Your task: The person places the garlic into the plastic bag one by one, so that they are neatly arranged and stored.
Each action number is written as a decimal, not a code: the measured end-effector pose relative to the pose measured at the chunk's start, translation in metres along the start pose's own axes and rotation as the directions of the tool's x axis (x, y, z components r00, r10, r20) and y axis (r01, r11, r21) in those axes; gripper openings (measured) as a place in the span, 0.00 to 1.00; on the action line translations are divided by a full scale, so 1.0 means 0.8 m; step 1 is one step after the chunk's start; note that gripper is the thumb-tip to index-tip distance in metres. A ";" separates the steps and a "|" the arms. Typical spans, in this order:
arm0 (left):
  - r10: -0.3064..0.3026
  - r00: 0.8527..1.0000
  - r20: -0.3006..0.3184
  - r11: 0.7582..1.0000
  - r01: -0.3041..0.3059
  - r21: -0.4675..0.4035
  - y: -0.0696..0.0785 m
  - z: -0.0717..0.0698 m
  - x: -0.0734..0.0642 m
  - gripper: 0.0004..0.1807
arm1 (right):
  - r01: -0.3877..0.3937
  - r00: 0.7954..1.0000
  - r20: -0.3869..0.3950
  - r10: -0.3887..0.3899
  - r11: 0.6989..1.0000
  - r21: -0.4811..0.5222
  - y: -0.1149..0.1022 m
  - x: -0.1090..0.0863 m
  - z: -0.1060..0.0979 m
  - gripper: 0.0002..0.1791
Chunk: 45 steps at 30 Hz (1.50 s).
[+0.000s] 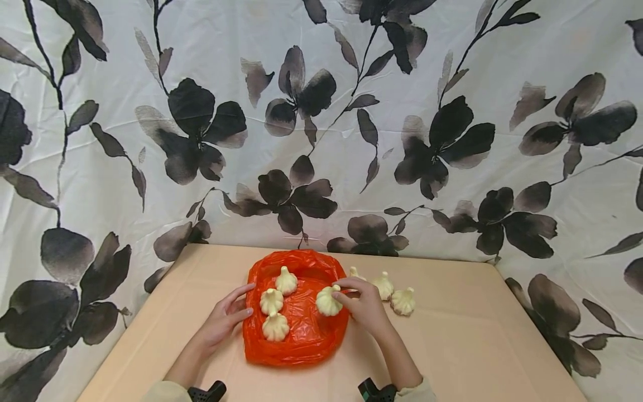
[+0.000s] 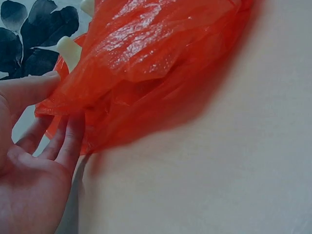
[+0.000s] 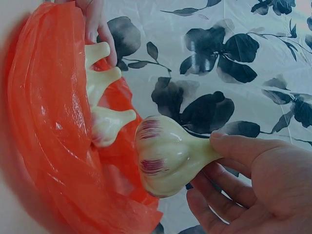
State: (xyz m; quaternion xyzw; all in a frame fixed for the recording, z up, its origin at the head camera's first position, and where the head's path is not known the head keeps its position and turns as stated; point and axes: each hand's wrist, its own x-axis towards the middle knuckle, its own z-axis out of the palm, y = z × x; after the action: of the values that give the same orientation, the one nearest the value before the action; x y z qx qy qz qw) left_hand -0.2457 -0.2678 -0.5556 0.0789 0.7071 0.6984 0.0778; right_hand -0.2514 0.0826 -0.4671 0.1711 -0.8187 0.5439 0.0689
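An open red plastic bag (image 1: 301, 354) stands on the table with its rim rolled outward. Inside, toward its left side, lie three garlic bulbs (image 1: 276, 327). My left hand (image 1: 224, 317) holds the bag's left edge, the plastic lying between thumb and fingers (image 2: 73, 139) in the left wrist view. Over the bag's right part, my right hand (image 1: 365, 306) pinches another garlic bulb (image 3: 163, 156) by its pale stem. Purple streaks mark that bulb's rounded end, which faces the bag. In the right wrist view, stems of the bagged bulbs (image 3: 109, 126) poke past the red rim.
Three more garlic bulbs (image 1: 403, 301) lie on the table just right of the bag, one partly behind my right hand. The light tan table (image 1: 477, 335) extends to both sides. Behind its far edge hangs a white cloth (image 1: 361, 167) with dark flowers.
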 end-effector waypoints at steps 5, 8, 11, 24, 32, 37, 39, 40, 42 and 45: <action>-0.009 1.000 -0.004 1.000 0.009 -0.019 -0.006 0.000 0.002 0.34 | 0.000 0.999 0.032 0.000 1.000 -0.010 -0.003 0.003 0.009 0.13; 0.015 1.000 0.020 0.999 -0.014 -0.045 -0.011 -0.001 0.003 0.34 | 0.012 0.999 0.054 -0.011 1.000 -0.015 -0.005 0.005 0.016 0.12; 0.049 0.997 0.062 0.995 -0.043 -0.095 -0.015 -0.005 0.004 0.34 | 0.019 0.997 0.076 -0.019 1.000 -0.010 -0.007 0.007 0.024 0.11; 0.015 0.998 0.060 0.993 -0.007 -0.121 -0.017 -0.019 0.003 0.33 | 0.034 0.987 0.154 -0.035 0.999 0.006 -0.011 0.013 0.062 0.12; -0.020 0.998 0.052 0.992 0.027 -0.124 -0.014 -0.013 0.003 0.32 | 0.005 0.986 0.168 0.014 0.994 -0.110 -0.009 0.011 0.065 0.13; -0.030 0.997 0.065 0.994 0.036 -0.098 -0.014 -0.015 0.003 0.30 | -0.004 0.984 0.175 0.029 0.991 -0.137 -0.009 0.008 0.065 0.14; -0.037 0.997 0.074 0.995 0.043 -0.088 -0.014 -0.015 0.005 0.30 | 0.001 0.984 0.175 0.025 0.990 -0.144 -0.008 0.009 0.065 0.14; -0.045 0.996 0.080 0.995 0.052 -0.087 -0.013 -0.016 0.006 0.30 | 0.001 0.984 0.176 0.025 0.989 -0.146 -0.007 0.009 0.064 0.14; -0.064 0.994 0.084 0.994 0.070 -0.078 -0.013 -0.016 0.009 0.29 | -0.004 0.983 0.181 0.031 0.989 -0.149 -0.005 0.008 0.063 0.14; -0.095 0.992 0.080 0.992 0.101 -0.074 -0.011 -0.015 0.011 0.29 | -0.019 0.981 0.189 0.048 0.988 -0.151 -0.004 0.007 0.062 0.14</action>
State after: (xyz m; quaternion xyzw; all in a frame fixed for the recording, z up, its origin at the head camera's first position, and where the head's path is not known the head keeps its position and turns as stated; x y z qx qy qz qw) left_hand -0.2572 -0.2777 -0.5643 0.0675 0.6788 0.7173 0.1418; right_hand -0.2518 0.0352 -0.4821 0.2036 -0.8625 0.4633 -0.0070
